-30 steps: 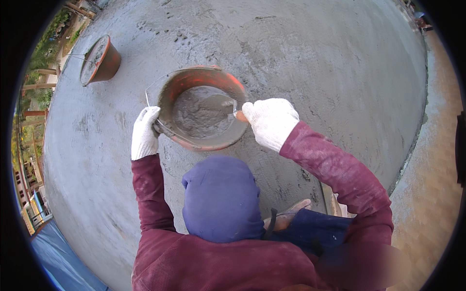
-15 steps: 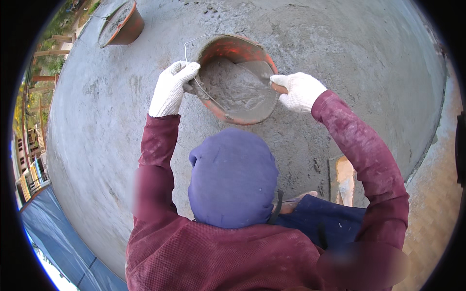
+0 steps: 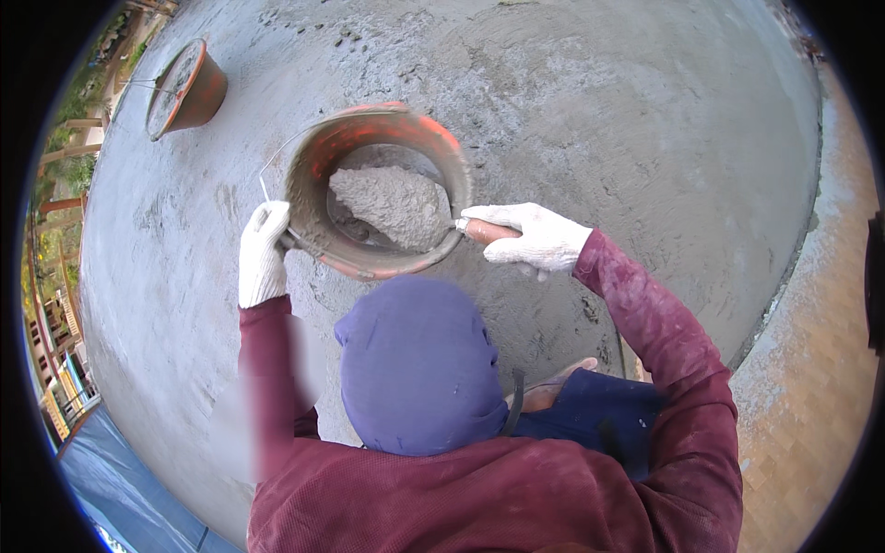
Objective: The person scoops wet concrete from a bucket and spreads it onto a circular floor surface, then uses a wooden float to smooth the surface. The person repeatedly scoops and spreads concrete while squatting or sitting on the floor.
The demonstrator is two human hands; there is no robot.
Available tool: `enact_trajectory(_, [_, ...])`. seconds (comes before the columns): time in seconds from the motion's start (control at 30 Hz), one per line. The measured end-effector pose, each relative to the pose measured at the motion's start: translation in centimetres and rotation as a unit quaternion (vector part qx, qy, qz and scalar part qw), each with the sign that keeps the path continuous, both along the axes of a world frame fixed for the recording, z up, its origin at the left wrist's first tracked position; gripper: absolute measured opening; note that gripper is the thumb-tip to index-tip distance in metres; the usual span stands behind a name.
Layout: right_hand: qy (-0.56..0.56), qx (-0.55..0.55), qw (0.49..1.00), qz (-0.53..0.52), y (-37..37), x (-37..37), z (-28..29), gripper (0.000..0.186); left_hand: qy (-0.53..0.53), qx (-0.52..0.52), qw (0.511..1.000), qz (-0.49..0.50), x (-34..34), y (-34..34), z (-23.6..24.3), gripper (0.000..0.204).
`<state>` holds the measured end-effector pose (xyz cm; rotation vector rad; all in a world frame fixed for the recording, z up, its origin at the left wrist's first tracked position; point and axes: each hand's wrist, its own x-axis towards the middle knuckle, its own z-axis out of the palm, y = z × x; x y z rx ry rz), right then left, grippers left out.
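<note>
In front of me an orange, mortar-smeared bucket [image 3: 309, 194] stands on the grey cement surface, its mouth tilted toward me. My left hand [image 3: 263, 258], in a white knit glove, is closed on the bucket's left rim beside the thin wire handle [image 3: 265, 184]. My gloved right hand [image 3: 544, 240] grips the wooden handle of a trowel [image 3: 481, 230] at the bucket's right edge. A thick heap of wet mortar [image 3: 396, 207] lies on the trowel inside the bucket mouth and hides its blade. More mortar shows in the bucket below.
A second orange bucket [image 3: 198, 97] filled with grey mortar stands at the far left. Grey cement [image 3: 627, 138] spreads all around, with rough lumps ahead. A tan tiled strip [image 3: 820, 415] borders the right. A blue tarp [image 3: 138, 479] lies at lower left.
The trowel, earlier down in the mortar, has come up with a large heap on it. Bucket and both hands now appear farther left and lower; the whole view has shifted too.
</note>
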<state>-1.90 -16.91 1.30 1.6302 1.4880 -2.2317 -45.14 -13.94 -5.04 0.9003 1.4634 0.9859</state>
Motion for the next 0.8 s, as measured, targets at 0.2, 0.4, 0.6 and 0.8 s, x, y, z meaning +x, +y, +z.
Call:
enact_trajectory(0.2, [-0.017,0.024,0.998,-0.058,1.3,3.0,6.2,0.076,-0.076,-0.063,0.991,0.090,-3.5,-3.0,-3.1,0.032])
enact_trajectory(0.4, [-0.230,0.507,0.830,0.022,2.3,8.0,-0.6,0.066,0.107,-0.013,0.985,0.136,-6.1,-3.7,-1.4,0.050])
enact_trajectory(0.6, [-0.455,0.517,0.725,0.013,2.5,7.0,-1.9,0.055,0.142,0.256,0.955,0.045,1.3,-3.6,9.1,0.052])
enact_trajectory(0.8, [-0.316,0.338,0.886,0.031,3.8,4.8,-4.6,0.058,0.194,0.145,0.956,0.166,-0.1,-2.8,4.9,0.048])
